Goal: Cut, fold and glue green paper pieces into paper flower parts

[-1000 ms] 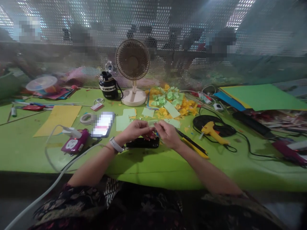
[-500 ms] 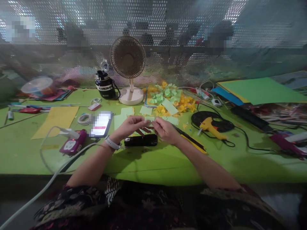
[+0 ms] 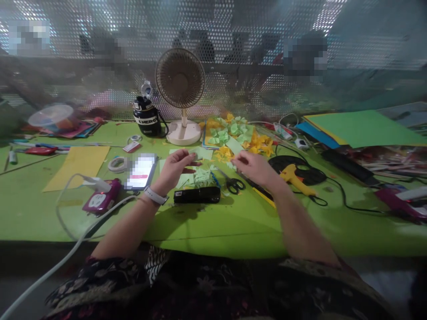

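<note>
My left hand (image 3: 173, 170) is raised above the green tabletop (image 3: 213, 226), thumb and fingers apart, beside a pale green paper square (image 3: 202, 153). My right hand (image 3: 253, 166) is blurred, its fingertips at a small pale green paper scrap (image 3: 230, 165). I cannot tell whether they grip it. Below them lie crumpled pale green paper pieces (image 3: 203, 177), black-handled scissors (image 3: 234, 186) and a black power bank (image 3: 196, 194). A heap of folded green and yellow paper (image 3: 233, 133) lies beyond my hands.
Farther back stand a desk fan (image 3: 180, 78) and a black bottle (image 3: 147, 116). A phone (image 3: 142, 171), tape roll (image 3: 117, 164) and yellow card (image 3: 76, 162) lie left. A yellow glue gun (image 3: 295, 180) rests on coiled cable right. Perforated mesh runs behind, with blurred people beyond.
My hands have moved apart from the pinch they shared over the power bank. The right hand has shifted up and right. Scissors and crumpled green paper now show on the table below them.
</note>
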Available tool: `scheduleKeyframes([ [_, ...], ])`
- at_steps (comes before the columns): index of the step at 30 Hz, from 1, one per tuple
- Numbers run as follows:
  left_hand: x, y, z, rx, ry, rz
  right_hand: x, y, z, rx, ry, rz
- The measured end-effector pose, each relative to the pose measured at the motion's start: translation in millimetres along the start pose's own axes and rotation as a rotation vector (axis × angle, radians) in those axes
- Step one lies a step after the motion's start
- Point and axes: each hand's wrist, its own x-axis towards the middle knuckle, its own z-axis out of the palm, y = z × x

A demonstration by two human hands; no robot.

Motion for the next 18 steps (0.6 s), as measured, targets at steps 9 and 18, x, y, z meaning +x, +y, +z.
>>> scheduleKeyframes([
  [9,-2,-7,10.1,-0.154,0.007,-0.170,-3,-5,20,-0.657,-0.490,0.117],
  [18,-1,-7,11.7,-0.202,0.028,-0.194,8,15,15,-0.619,-0.450,0.151],
])
